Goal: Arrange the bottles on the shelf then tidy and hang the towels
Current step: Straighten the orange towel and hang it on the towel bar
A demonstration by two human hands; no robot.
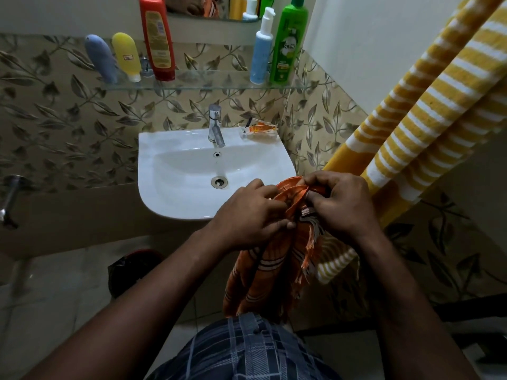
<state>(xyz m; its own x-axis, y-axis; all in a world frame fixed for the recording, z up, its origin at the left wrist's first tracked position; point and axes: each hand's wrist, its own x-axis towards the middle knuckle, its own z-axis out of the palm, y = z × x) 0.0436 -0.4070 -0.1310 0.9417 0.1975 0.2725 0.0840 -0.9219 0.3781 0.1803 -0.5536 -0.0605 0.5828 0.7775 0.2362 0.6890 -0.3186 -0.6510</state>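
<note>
Orange towel bunched by sink rim, left hand and right hand fingers pinching its top edge

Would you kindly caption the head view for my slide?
Left hand and right hand grip an orange towel before the sink; bottles stand on the glass shelf.

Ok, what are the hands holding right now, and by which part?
Both hands hold the orange striped towel: the left hand and right hand pinch its bunched upper edge near the fringe, and the rest hangs below.
</note>
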